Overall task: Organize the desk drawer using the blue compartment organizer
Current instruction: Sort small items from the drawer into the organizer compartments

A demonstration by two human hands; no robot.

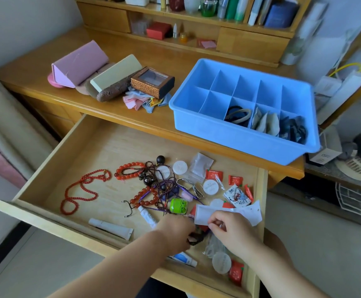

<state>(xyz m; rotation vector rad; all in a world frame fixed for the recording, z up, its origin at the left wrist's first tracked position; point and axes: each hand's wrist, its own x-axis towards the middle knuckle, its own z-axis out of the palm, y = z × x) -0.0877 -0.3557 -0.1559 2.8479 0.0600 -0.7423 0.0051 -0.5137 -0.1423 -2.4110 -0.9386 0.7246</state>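
The blue compartment organizer (237, 137) stands on the desk's right side; its three front right cells hold hair ties, paper packets and dark wrapped items. Below it the wooden drawer (83, 151) is pulled out. Inside lie red bead strings (83, 190), a tangle of bracelets (153, 186), a green round case (178, 206), white tubes (111, 228) and red sachets (214, 175). My right hand (229, 230) pinches a white paper slip (231, 212) near the drawer's front right. My left hand (175, 233) is closed on a dark braided cord (195, 238) beside it.
On the desk's left lie a pink case (78, 63), a beige case (115, 73), a small brown window box (152, 81) and crumpled cloths (141, 100). Shelves with bottles and books rise at the back. A wire rack with clutter stands to the right.
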